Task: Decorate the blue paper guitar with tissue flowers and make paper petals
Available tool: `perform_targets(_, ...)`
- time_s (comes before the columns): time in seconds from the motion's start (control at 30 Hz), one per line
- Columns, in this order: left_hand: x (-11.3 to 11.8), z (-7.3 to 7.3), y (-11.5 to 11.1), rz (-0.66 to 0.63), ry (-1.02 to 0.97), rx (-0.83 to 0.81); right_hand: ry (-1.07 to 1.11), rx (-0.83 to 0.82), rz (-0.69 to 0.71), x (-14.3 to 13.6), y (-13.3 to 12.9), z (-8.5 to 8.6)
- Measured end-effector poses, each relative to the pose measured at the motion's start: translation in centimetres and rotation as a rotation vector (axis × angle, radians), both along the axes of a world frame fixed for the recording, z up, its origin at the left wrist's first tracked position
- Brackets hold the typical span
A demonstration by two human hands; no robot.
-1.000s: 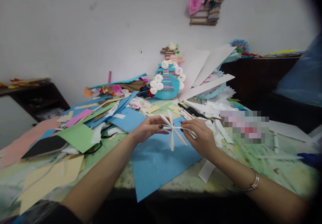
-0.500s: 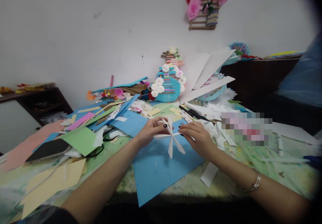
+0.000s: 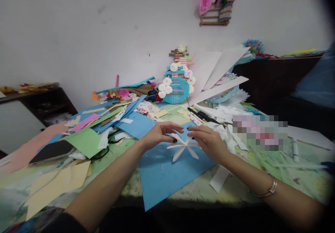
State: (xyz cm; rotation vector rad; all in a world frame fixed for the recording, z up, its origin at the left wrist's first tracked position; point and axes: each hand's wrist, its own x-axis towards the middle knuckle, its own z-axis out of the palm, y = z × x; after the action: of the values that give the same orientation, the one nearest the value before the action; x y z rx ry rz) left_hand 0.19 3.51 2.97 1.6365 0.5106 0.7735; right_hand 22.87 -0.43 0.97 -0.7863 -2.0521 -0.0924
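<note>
A white paper flower (image 3: 181,149) with several narrow, creased petals spreads out between my two hands, above a blue sheet of paper (image 3: 167,177). My left hand (image 3: 162,134) is at its left, thumb and fingers apart; the thumb tip is right by an upper petal, and whether it touches cannot be told. On the other side, my right hand (image 3: 208,140) is closed at the right-hand petals, its fingers partly covering them. The right thumb is mostly hidden behind the fingers.
Black and white pens (image 3: 200,116) lie behind my right hand, beside white paper scraps (image 3: 222,130). A blue lute-shaped craft (image 3: 176,89) with white flowers leans on the wall. At left are a green sheet (image 3: 85,142), a dark phone-like object (image 3: 52,152) and cream paper (image 3: 60,187).
The flower has tilted and its petals now face me more openly. My left fingers have spread away from the petal they were pinching. The view has shifted slightly.
</note>
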Motion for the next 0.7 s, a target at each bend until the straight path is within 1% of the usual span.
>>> perform_targets(0.13, 0.1, 0.0, -0.1, 0.032, 0.059, 0.102, 0.029, -0.205, 0.039, 0.2, -0.1, -0.2)
perform_targets(0.2, 0.1, 0.0, -0.2, 0.068, 0.037, 0.142, 0.016, -0.222, 0.037, 0.2, -0.2, -0.2)
perform_targets(0.27, 0.2, -0.1, -0.2, 0.124, 0.018, 0.153, 0.0, -0.189, 0.024, 0.1, -0.2, -0.1)
perform_targets(0.33, 0.4, -0.1, -0.2, 0.198, 0.014, 0.152, -0.003, -0.195, 0.024, 0.0, -0.5, 0.2)
perform_targets(0.43, 0.6, -0.2, -0.2, 0.288, 0.002, 0.126, 0.009, -0.277, 0.043, -0.5, -1.0, 0.6)
perform_targets(0.6, 0.8, -0.3, -0.4, 0.306, -0.029, 0.039, 0.144, -0.413, 0.108, -2.0, -1.9, 0.5)
perform_targets(0.7, 1.0, -0.3, -0.5, 0.305, -0.047, 0.033, 0.203, -0.491, 0.085, -2.7, -2.3, 0.3)
